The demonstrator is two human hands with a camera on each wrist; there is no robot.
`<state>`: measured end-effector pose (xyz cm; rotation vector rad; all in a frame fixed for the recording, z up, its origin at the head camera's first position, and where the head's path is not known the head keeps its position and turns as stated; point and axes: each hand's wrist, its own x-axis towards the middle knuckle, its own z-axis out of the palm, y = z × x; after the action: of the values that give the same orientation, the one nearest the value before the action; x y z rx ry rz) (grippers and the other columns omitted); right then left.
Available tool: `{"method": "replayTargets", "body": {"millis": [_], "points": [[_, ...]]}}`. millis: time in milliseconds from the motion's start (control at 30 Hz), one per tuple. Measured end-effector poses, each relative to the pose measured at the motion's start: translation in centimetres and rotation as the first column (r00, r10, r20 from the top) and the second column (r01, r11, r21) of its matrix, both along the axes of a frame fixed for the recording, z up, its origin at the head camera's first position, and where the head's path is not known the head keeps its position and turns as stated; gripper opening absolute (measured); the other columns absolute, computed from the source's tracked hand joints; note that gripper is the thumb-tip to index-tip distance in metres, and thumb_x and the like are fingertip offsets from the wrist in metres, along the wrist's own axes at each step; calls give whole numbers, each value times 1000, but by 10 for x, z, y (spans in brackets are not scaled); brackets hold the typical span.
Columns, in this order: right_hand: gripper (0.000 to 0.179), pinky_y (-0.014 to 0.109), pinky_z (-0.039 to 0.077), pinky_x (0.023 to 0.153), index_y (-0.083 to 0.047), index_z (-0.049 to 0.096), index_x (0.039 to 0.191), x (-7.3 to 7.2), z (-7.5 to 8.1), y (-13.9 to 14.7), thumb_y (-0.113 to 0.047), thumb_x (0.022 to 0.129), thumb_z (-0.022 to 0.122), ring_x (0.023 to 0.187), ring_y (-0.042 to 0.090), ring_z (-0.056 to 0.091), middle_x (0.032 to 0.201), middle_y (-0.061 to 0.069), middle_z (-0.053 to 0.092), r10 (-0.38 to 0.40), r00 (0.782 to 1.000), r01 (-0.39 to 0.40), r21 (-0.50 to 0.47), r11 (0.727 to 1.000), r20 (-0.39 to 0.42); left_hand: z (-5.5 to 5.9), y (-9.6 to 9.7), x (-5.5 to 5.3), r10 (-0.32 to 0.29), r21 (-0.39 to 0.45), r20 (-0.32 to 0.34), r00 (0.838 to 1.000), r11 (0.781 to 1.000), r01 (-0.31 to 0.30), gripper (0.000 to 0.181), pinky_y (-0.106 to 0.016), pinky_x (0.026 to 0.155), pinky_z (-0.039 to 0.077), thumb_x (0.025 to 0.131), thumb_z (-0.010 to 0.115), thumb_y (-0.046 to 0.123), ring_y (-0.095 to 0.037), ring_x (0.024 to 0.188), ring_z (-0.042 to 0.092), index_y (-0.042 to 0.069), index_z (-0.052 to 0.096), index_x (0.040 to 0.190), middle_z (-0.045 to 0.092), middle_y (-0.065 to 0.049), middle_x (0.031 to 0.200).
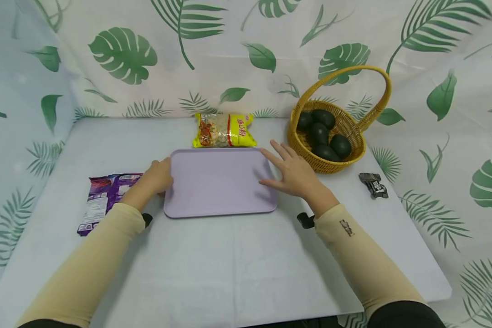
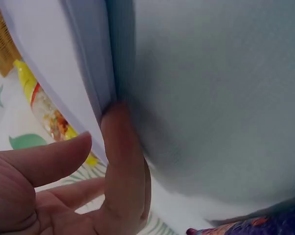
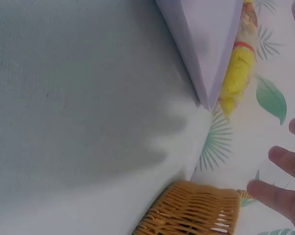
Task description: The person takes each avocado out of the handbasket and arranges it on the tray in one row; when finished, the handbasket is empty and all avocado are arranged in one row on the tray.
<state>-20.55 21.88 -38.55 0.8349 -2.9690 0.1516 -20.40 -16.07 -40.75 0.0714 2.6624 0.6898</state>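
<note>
A flat lavender tray with a low rim lies in the middle of the white table. At its left side my left hand holds the rim, the fingers along the outer wall and the thumb on the inner side. My right hand hovers at the tray's right edge with its fingers spread, holding nothing. In the right wrist view, its fingertips show apart from the tray. Directly behind the tray lies a yellow food packet with a clear window.
A wicker basket with a tall handle, holding several dark green avocados, stands at the back right. Purple snack packets lie on the left, partly behind the left forearm. A small black wrapped packet lies near the table's right edge.
</note>
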Motion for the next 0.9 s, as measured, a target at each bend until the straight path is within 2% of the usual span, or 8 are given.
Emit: {"method": "replayTargets", "body": {"millis": [133,267,333,467,600,667,833,900], "points": [[86,62,48,99,-31,31,156,0,5,4,-62,85,66,143,39,32,163,8,23,-2,1000,3,-40,999,31,-4,-10,-2,-12,103,71,997,995,5,62,-45,81,60,91,41,-6,-50,108,58,-16,20,149,34,-43,143],[81,60,47,101,-32,31,156,-1,14,15,-58,87,66,140,35,39,159,8,33,-8,999,11,-82,997,45,-5,-15,-2,-1,147,103,995,989,-14,65,-49,95,55,92,39,-5,-46,107,62,-14,15,151,26,-39,150],[78,59,45,105,-32,33,156,-3,22,23,-55,89,66,138,34,41,156,7,37,-18,999,24,-112,993,50,-4,-16,-2,7,156,103,995,988,-23,66,-47,90,58,91,39,-5,-44,103,64,-14,13,152,23,-39,151],[72,62,42,106,-31,35,154,-8,40,47,-51,91,65,135,36,44,153,8,40,-65,995,76,-176,982,71,-2,-16,-3,21,196,132,991,979,-47,67,-35,63,63,91,39,-5,-35,81,68,-13,13,152,26,-40,149],[70,64,42,102,-29,35,155,-18,54,81,-46,94,64,125,41,50,152,13,41,-131,986,151,-213,965,105,-1,-17,-5,17,198,142,990,979,-46,66,-34,60,62,92,39,-5,-31,75,68,-13,14,152,30,-41,146],[69,64,44,98,-25,36,155,-25,58,100,-43,95,64,121,42,52,150,18,42,-165,979,188,-215,958,119,-1,-17,-6,17,189,142,990,981,-44,66,-38,67,63,92,39,-4,-34,76,68,-12,13,152,28,-41,147],[66,67,40,100,-8,38,152,-46,59,140,-34,97,63,126,47,45,146,26,42,-241,953,269,-145,952,184,-1,-16,-6,3,148,138,990,989,-24,67,-52,101,50,94,40,-1,-46,110,59,-13,10,152,19,-39,153],[64,69,36,104,-4,39,151,-54,57,152,-30,97,63,128,49,42,145,28,42,-269,937,296,-94,951,225,-2,-15,-7,2,157,148,989,987,-25,67,-52,101,50,94,39,-1,-49,116,55,-13,9,152,16,-39,154]]}}
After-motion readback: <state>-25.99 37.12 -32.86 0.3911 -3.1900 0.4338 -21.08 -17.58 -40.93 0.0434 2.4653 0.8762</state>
